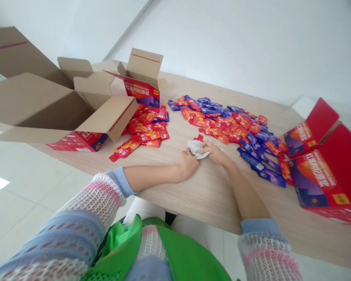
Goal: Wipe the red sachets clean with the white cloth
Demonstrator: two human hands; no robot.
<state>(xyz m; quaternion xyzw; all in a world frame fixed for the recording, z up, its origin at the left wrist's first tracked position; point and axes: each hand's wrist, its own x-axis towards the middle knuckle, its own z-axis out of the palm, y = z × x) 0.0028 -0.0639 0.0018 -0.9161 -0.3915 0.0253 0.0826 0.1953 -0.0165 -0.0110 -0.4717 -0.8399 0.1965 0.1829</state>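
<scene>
Tabletop (204, 195) with open carton (73, 111), sachet pile (226, 123) and small white cloth (194, 146).
The carton is at ten o'clock from the cloth, the pile at two, perhaps for easy reach. Left hand (186, 166), curled, and right hand (213, 151) pinch the cloth from both sides, probably for better control.

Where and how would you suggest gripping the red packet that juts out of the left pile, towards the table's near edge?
Probably pinch the red packet by its narrow near-left end, coming from the near side: that end lies out on the table, while its other end meets the left pile.
</scene>
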